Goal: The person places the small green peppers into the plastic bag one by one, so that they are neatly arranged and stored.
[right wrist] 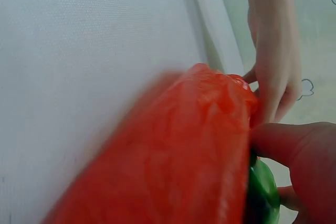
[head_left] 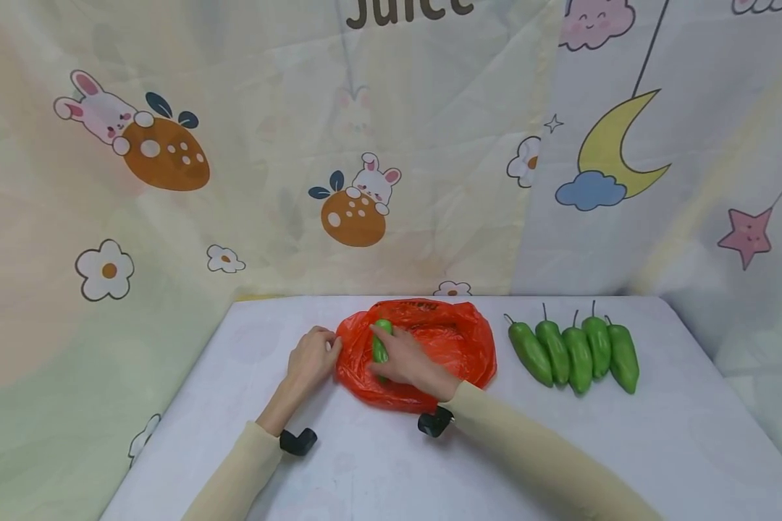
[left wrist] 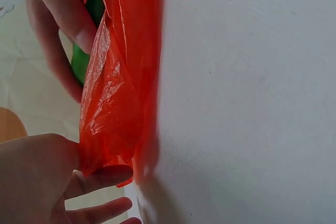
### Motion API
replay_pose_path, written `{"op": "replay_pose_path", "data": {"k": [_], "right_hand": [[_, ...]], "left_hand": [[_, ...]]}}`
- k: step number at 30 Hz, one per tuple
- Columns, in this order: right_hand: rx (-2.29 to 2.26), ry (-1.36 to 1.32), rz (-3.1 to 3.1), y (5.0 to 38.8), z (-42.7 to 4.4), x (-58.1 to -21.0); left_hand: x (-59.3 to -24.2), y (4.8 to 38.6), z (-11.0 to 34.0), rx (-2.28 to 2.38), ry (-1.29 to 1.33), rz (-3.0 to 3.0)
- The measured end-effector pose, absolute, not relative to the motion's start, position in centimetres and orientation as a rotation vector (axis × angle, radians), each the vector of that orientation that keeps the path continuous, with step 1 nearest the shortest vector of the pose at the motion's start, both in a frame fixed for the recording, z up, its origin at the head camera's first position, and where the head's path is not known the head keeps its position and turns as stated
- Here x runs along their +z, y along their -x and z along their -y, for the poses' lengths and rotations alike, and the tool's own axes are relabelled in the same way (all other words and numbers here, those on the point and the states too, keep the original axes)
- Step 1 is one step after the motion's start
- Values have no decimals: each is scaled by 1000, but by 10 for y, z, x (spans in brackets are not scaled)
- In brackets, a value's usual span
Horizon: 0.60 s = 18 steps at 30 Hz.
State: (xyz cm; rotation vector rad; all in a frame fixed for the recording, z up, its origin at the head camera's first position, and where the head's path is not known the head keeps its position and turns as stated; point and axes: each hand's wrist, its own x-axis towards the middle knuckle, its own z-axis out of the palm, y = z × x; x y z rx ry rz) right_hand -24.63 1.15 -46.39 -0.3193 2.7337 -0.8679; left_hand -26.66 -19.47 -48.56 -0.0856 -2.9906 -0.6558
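A red plastic bag lies spread with its mouth turned up on the table. Inside its left part, my right hand grips a green pepper between thumb and fingers. The left wrist view shows that pepper partly behind the bag wall. My left hand pinches the bag's left rim. In the left wrist view the thumb of the left hand lies against the red plastic. The right wrist view has the pepper under the right fingers, half hidden by the bag.
Several green peppers with thin stems lie in a row to the right of the bag on the white table. A printed cloth hangs behind the table's far edge. Black wrist cameras sit on both wrists.
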Motion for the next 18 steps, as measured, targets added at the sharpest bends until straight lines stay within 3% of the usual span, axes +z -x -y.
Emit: {"op": "replay_pose_path", "data": {"k": [18], "right_hand": [[-730, 247, -2802, 245, 4, -474]], "left_hand": [[-484, 266, 194, -657, 43, 3020]]}}
